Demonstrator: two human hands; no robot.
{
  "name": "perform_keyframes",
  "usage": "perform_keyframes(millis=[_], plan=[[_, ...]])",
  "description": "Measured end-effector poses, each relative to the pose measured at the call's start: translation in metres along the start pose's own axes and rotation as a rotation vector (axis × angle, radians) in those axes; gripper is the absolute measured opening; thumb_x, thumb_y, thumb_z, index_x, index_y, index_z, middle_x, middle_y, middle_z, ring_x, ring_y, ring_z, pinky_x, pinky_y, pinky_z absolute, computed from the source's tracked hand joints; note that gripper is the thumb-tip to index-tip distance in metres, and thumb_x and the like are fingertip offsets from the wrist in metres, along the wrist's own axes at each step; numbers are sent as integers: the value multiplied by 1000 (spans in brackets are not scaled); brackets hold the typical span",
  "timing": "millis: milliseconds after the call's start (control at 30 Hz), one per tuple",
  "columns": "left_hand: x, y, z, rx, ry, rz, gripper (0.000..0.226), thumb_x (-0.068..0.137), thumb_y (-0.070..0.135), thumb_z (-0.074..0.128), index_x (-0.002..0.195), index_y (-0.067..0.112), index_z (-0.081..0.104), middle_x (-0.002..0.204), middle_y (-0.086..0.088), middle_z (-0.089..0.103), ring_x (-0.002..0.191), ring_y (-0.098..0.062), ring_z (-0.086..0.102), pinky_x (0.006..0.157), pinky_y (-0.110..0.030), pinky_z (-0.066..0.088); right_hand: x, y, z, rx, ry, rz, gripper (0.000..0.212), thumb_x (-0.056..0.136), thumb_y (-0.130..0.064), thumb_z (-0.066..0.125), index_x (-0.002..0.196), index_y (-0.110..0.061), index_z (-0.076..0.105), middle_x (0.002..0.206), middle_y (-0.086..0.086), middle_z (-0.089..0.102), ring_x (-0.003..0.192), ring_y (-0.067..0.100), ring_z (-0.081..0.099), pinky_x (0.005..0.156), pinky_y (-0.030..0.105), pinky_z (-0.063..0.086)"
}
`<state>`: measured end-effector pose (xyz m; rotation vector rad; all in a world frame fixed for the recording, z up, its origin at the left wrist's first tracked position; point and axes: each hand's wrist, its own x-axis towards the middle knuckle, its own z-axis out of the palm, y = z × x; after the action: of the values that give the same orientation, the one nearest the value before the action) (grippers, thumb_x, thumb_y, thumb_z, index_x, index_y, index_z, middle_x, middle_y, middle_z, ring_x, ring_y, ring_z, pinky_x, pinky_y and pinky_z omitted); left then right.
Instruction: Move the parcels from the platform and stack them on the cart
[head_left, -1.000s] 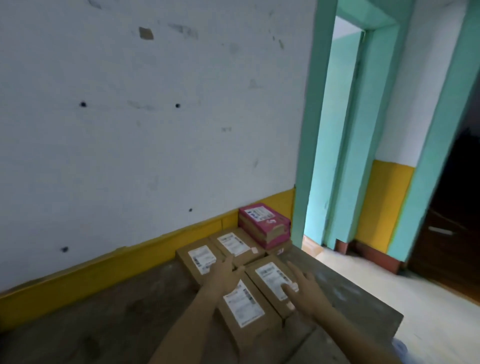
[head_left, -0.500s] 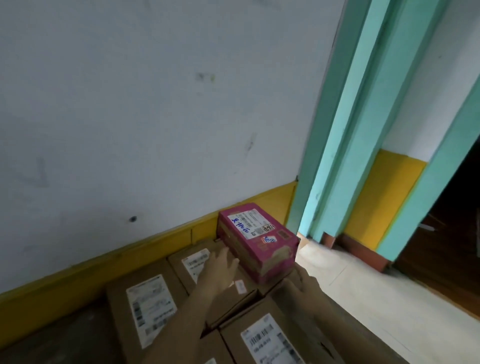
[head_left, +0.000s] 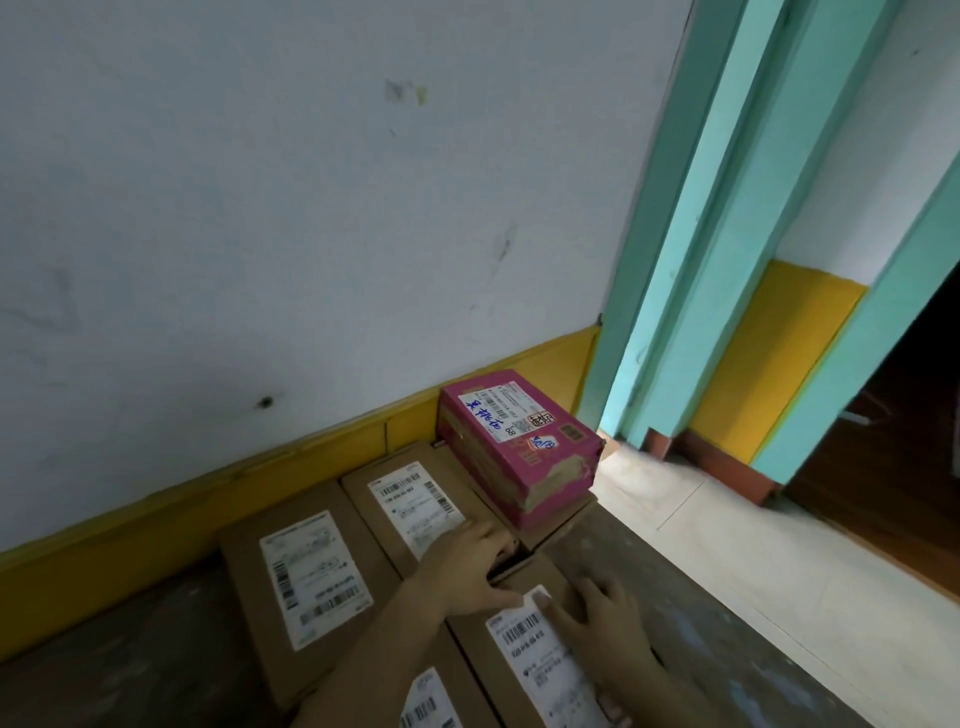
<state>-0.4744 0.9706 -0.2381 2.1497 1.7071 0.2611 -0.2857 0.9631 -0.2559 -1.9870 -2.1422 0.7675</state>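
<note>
Right, both hands are down among the parcels on the platform (head_left: 675, 597), a dark, worn surface butted against a white wall (head_left: 311, 208) with a yellow band (head_left: 156, 535) along its foot.

The left hand (head_left: 467, 566) lies palm down on the near corner of the middle brown parcel (head_left: 410, 499). Its fingers (head_left: 501, 543) bend over that parcel's edge into the dark gap beside it, and the thumb stretches onto the far corner of the near brown parcel (head_left: 545, 660). Is that a real grip on the edge, or only fingers draped there? I cannot tell from this angle.

The right hand (head_left: 597, 618) is plainer to read: a wide grip, fingers spread and flat on top of the near brown parcel, fingertips touching the edge of its white label and holding nothing.

To the left, just beside the middle one, sits the far-left brown parcel (head_left: 306, 566), flat, label up. Another labelled brown parcel (head_left: 426, 701) peeks in at the bottom edge, under the left forearm.

Up in the corner by the wall, the pink parcel (head_left: 519, 447) rests on top of a brown parcel (head_left: 561, 519), with blue handwriting across its label and brown tape round its end.

Beyond the platform's right edge lies pale floor (head_left: 779, 545), and a teal door frame (head_left: 701, 260) rises beside the corner.
</note>
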Motion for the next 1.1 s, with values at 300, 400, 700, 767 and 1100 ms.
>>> perform_keyframes(millis=[300,400,700,767,1100], plan=[[-28,23,13,224,-22,-144,65,85,61,49,123,10,57,143,-5,30,134,-25,25,106,-38,27,-52,32,-14,-57,81,129,58,86,-68,35,132,-33,42,134,0,42,127,17,36,102,30,38],[-33,34,17,245,1,-241,65,86,62,45,119,7,58,151,-9,23,137,-28,24,110,-37,25,-76,40,-14,-12,74,281,58,87,-68,32,136,-37,37,135,3,41,129,21,37,104,35,40],[-46,59,33,188,61,-418,62,89,60,42,129,13,44,141,-12,38,131,-28,34,105,-36,34,-108,30,-8,177,156,307,51,94,-51,38,141,-31,32,144,9,34,133,27,30,104,34,34],[-49,68,33,111,52,-420,56,90,56,44,126,13,44,138,-12,38,125,-28,42,102,-39,38,-115,33,-12,176,162,284,50,94,-50,38,141,-34,31,142,8,36,133,27,31,105,35,34],[-89,147,-25,-44,205,-309,55,94,47,44,138,15,35,138,-12,31,120,-25,48,95,-32,43,-172,48,-83,44,295,86,51,92,-56,37,141,-41,33,141,2,41,132,22,36,100,35,42]])
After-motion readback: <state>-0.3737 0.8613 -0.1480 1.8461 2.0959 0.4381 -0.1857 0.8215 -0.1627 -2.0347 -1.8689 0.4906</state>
